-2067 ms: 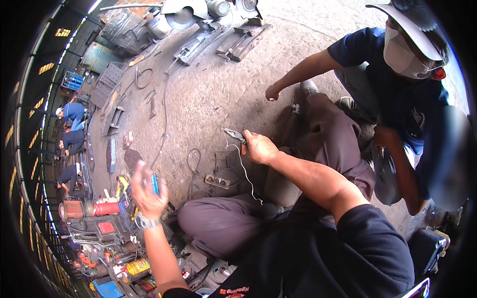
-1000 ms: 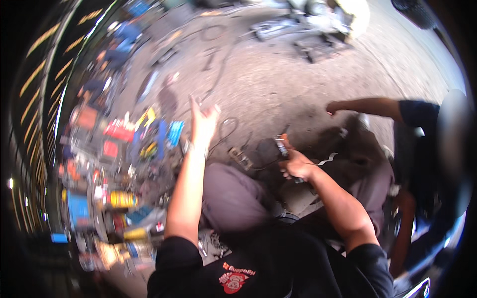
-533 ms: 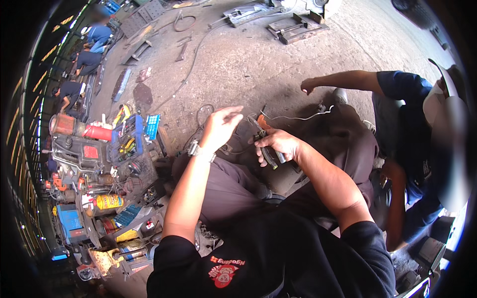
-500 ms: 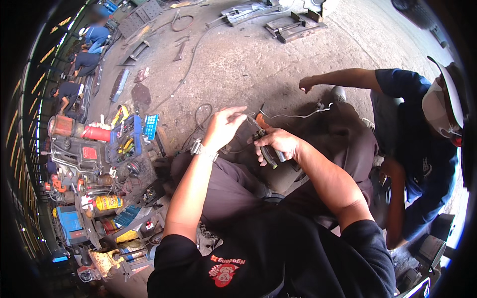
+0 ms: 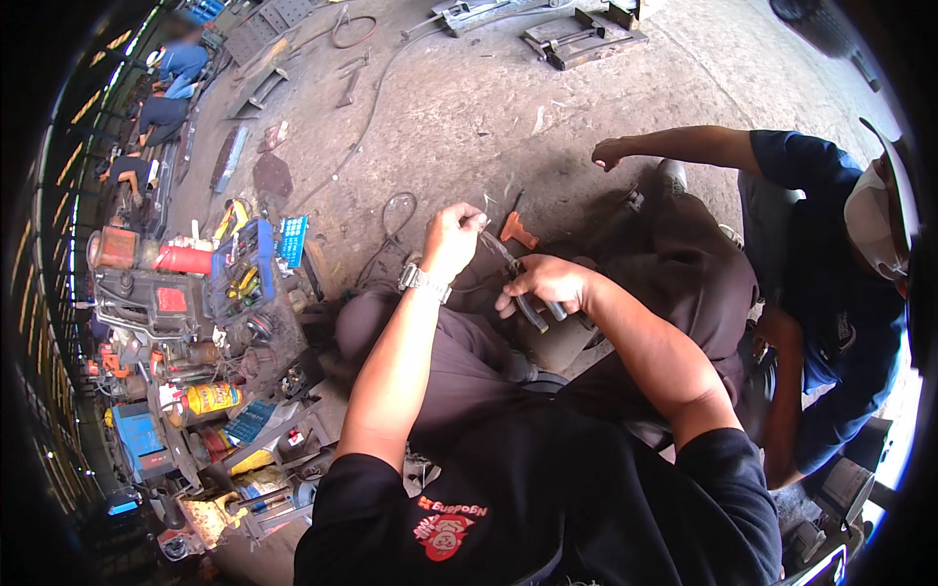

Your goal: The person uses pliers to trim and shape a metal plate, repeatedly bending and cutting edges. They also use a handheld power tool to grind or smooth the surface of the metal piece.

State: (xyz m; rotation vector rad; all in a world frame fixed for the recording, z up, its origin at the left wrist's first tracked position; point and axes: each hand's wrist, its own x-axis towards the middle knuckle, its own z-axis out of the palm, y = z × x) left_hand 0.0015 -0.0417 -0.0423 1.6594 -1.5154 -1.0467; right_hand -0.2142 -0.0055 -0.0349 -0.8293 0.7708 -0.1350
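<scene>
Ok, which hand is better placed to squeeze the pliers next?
Probably the right: the right hand holds the pliers by their handles, while the left hand is up by their nose end, away from the handles.

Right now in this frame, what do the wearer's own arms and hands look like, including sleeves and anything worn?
Both arms come out of short black sleeves and are bare below them. The left hand is ungloved, with a silvery band around its wrist; whether it is a watch or a bracelet, I can't tell. The right hand is also ungloved, and its wrist shows no band.
</scene>
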